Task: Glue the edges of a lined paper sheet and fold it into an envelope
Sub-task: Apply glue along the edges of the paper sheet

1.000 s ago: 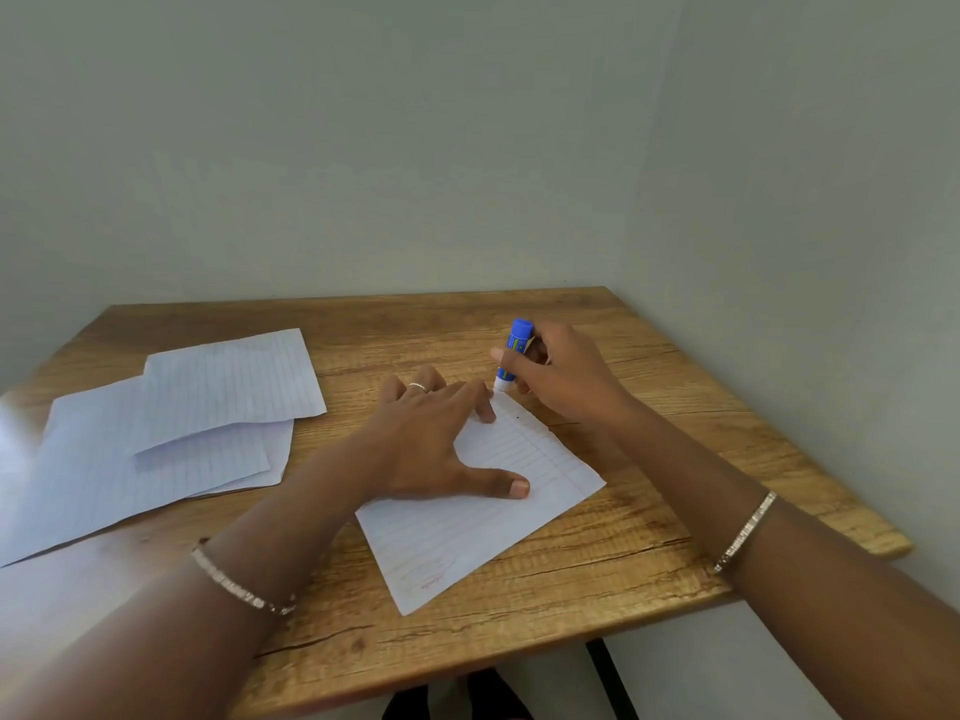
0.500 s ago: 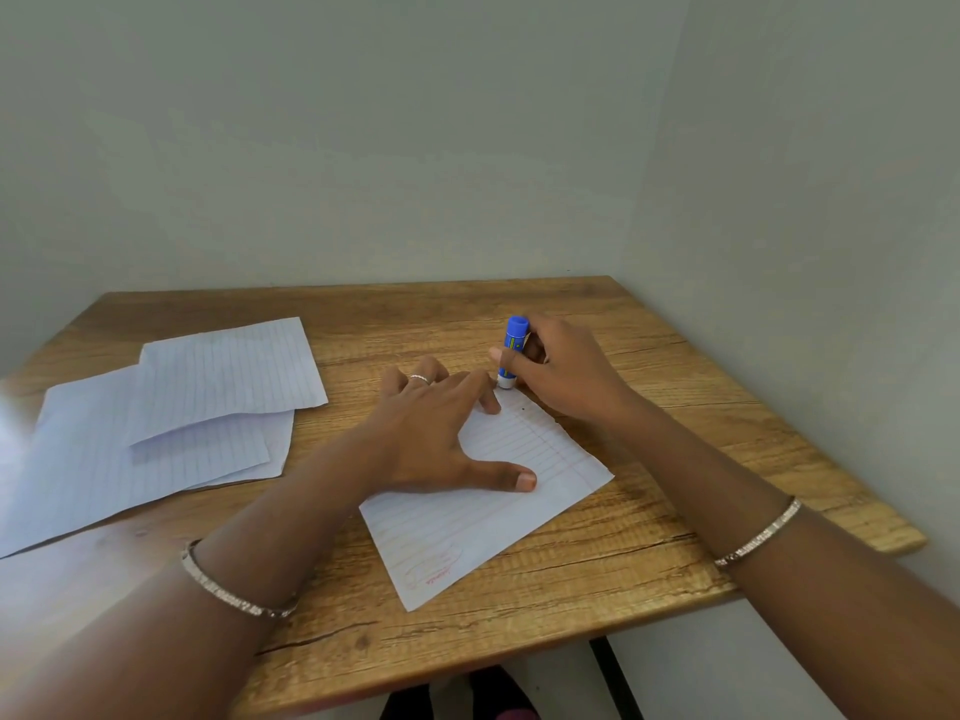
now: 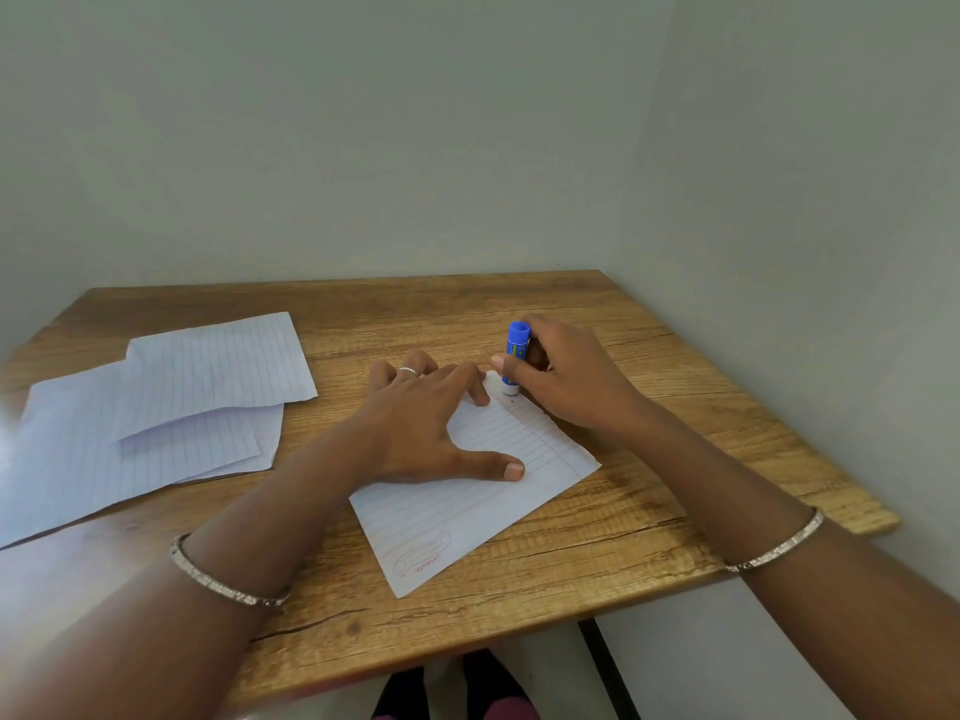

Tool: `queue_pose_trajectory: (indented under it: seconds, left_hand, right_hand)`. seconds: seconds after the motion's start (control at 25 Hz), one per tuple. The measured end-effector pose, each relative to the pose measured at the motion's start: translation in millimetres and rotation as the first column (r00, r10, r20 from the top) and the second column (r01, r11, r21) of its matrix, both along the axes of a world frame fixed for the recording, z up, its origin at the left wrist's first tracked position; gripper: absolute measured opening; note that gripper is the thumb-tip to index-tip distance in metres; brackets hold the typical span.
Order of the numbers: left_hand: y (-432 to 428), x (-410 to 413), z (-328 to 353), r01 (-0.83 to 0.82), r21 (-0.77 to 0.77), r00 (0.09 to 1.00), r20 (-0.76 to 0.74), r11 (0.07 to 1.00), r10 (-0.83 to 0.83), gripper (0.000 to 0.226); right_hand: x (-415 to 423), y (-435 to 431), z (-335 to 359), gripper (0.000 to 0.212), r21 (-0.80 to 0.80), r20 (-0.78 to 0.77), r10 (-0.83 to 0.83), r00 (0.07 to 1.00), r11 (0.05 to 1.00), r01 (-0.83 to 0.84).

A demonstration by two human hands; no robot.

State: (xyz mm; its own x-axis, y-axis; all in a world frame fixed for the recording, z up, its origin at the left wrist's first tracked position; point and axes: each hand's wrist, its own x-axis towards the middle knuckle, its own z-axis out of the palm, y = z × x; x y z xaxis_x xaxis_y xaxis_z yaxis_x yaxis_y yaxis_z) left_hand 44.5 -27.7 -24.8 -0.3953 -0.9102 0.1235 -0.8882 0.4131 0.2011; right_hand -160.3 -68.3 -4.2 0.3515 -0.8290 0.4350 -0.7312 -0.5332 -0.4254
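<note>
Blue plastic glue stick (image 3: pixel 517 350) is standing tip-down at the far corner of the white lined paper sheet (image 3: pixel 467 511), right hand (image 3: pixel 569 379) wrapping its fingers (image 3: pixel 506 367) round it; left hand (image 3: pixel 415 428), spread flat, is pinning the sheet just beside it.

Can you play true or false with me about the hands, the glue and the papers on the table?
1. The right hand grips a blue glue stick. True.
2. The left hand is lifted up in the air. False: it lies flat on the lined paper sheet, with its fingers spread.
3. The glue stick's white end points down near the sheet's far corner. True.
4. The spare lined sheets lie on the right side of the wooden table. False: they lie on the left side, overlapping each other.
</note>
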Motion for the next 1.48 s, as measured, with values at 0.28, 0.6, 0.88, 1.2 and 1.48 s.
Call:
queue_pose_trajectory:
  seconds: [0.28, 0.6, 0.88, 1.2, 1.48]
  left_hand:
    - [1, -1, 0, -0.006, -0.015, 1.000, 0.007, 1.000, 0.007, 0.092]
    - [5, -2, 5, -0.019, 0.014, 1.000, 0.017, 1.000, 0.019, 0.096]
    - [3, -1, 3, -0.024, 0.019, 1.000, 0.019, 1.000, 0.024, 0.094]
    - [2, -1, 2, -0.030, 0.012, 0.999, 0.019, 0.999, 0.030, 0.096]
    - [2, 0, 3, -0.028, 0.000, 0.999, 0.028, 1.000, 0.028, 0.099]
  right_hand:
    - [-12, 13, -1, 0.030, -0.003, -0.013, -0.008, 1.000, 1.000, 0.008]
    - [-25, 27, -4, 0.025, -0.002, -0.014, -0.033, 0.999, 0.999, 0.033]
    - [-41, 45, -6, 0.029, -0.004, 0.025, -0.050, 0.998, 0.999, 0.050]
    - [-51, 68, -6, 0.027, -0.011, 0.062, -0.060, 0.996, 0.998, 0.060]
    - [-61, 82, -6, 0.024, 0.007, 0.095, -0.056, 0.994, 0.998, 0.056]
